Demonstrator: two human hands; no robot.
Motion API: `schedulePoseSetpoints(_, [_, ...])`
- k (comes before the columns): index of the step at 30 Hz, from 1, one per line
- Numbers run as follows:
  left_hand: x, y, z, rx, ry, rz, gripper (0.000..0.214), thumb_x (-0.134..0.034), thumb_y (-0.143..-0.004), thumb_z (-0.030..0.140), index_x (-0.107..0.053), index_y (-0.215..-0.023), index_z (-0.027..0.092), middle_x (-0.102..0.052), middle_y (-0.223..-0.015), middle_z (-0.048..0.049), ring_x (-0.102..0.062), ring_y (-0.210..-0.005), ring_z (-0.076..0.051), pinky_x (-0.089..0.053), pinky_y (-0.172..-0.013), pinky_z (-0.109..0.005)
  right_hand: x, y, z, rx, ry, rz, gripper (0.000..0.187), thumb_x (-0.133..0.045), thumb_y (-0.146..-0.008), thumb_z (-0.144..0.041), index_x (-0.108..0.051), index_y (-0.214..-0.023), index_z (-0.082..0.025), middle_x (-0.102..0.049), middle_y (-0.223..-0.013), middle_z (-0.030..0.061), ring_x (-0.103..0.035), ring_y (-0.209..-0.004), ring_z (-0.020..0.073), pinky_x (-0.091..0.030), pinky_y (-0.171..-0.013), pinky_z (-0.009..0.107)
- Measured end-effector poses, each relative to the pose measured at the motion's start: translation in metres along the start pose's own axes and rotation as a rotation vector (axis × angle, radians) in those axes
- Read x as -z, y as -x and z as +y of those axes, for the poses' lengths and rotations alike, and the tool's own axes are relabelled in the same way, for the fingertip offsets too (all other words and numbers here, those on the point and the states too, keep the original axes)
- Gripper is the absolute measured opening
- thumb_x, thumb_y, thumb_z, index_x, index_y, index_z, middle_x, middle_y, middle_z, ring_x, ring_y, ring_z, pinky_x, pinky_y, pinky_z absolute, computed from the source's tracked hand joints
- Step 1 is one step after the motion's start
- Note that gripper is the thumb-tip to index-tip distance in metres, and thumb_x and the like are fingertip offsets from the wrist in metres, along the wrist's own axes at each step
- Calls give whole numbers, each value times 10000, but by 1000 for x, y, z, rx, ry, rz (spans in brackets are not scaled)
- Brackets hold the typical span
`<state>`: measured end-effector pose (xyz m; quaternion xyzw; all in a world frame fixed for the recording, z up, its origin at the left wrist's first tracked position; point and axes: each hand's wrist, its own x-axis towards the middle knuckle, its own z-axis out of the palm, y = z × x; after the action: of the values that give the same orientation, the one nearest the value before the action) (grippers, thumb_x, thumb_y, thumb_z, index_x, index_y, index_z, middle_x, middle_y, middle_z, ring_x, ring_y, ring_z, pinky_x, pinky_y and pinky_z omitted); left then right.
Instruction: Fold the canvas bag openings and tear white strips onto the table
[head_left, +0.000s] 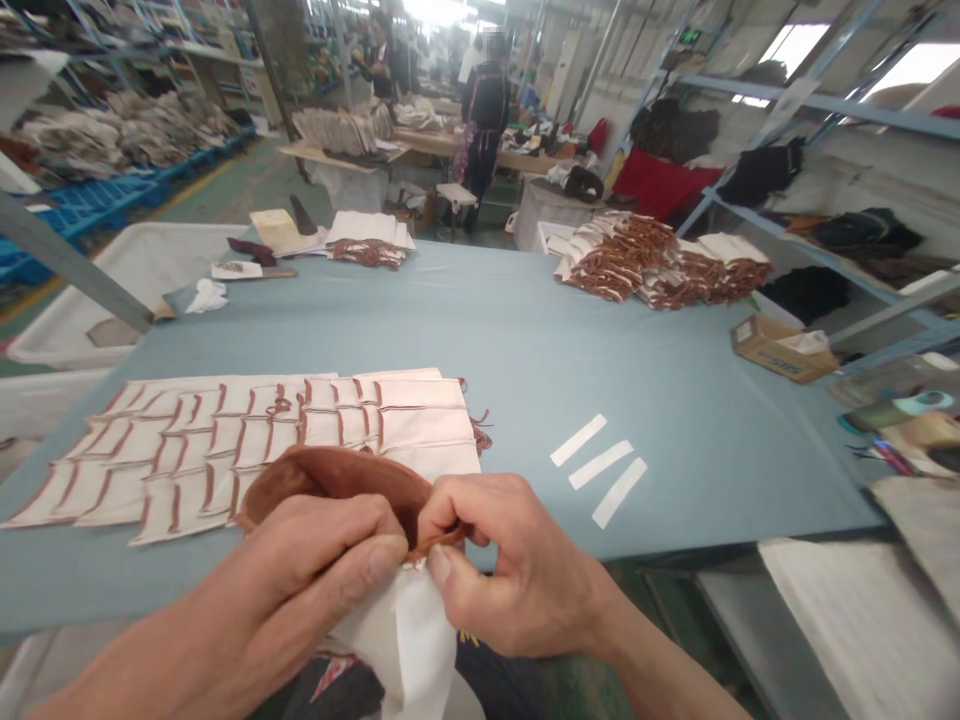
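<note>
My left hand (pixel 315 565) and my right hand (pixel 510 560) meet at the near edge of the blue-grey table (pixel 525 350). Both pinch the same piece, a white cloth bag with a brown lining or trim (pixel 337 478) turned outward at its mouth. The white body of the bag hangs down between my hands towards my lap. Just beyond it, several flat white bags with brown drawstrings (pixel 247 440) lie overlapped in rows on the table.
Three white strips (pixel 600 468) lie right of my hands. Stacks of finished bags (pixel 652 260) sit at the far right, another stack (pixel 367 240) at the far left. A cardboard box (pixel 780 348) stands at the right edge. A person (pixel 486 110) works at a distant table.
</note>
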<state>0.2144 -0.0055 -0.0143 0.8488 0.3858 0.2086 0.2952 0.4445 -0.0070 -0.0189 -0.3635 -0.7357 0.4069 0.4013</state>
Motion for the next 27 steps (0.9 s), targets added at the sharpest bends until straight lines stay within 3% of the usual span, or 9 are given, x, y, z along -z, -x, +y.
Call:
schedulePoseSetpoints(2, [-3, -1, -6, -78, -13, -16, 341, -458, -1107, 271, -571, -786, 252, -669, -731, 52, -640, -664, -124, -475, -623, -215, -2, 1, 2, 4, -14, 3, 112, -538, -744, -115, -541, -737, -227, -590, -681, -50, -499, -606, 103, -442, -643, 213])
schedulePoseSetpoints(6, [-12, -5, -19, -336, -121, 177, 307, -498, -1098, 201, -509, -794, 243, -549, -646, 58, -496, -534, -124, -332, -521, -299, -6, 2, 7, -45, -80, 15, 102, -529, -739, -126, -541, -722, -227, -583, -657, -50, -472, -574, 99, -408, -578, 212])
schedulePoseSetpoints(8, [-15, -8, -22, -366, -142, 206, 324, -493, -1113, 224, -499, -789, 243, -531, -631, 58, -485, -520, -125, -323, -515, -305, -8, 1, 9, -46, -83, 28, 98, -527, -742, -133, -538, -724, -228, -583, -648, -49, -470, -562, 99, -392, -550, 210])
schedulePoseSetpoints(13, [-3, -16, -15, -323, 5, 33, 271, -491, -1125, 314, -571, -877, 241, -629, -691, 57, -600, -605, -118, -411, -600, -269, -3, -4, 4, 193, 110, 49, 140, -520, -756, -107, -520, -771, -246, -637, -681, -40, -550, -589, 113, -460, -613, 223])
schedulePoseSetpoints(18, [12, -14, 1, -73, 8, -140, 348, -525, -1082, 327, -496, -748, 237, -575, -709, 72, -574, -695, -116, -414, -666, -251, 7, -7, -7, 395, 271, 6, 202, -537, -842, -44, -542, -830, -245, -707, -733, -20, -600, -631, 123, -478, -641, 229])
schedulePoseSetpoints(23, [-4, -9, 7, 3, -7, -87, 275, -477, -1001, 172, -427, -740, 240, -509, -680, 77, -509, -628, -104, -370, -601, -244, 14, -2, -6, 332, 331, -53, 176, -553, -962, -93, -584, -856, -231, -715, -770, 2, -611, -678, 137, -472, -678, 249])
schedulePoseSetpoints(27, [-23, -9, 6, -14, 76, 31, 281, -404, -965, 176, -285, -723, 253, -388, -618, 83, -352, -538, -112, -285, -549, -285, 19, -3, 11, 129, 24, -163, 117, -647, -949, -165, -613, -848, -214, -678, -775, -32, -562, -665, 102, -434, -659, 213])
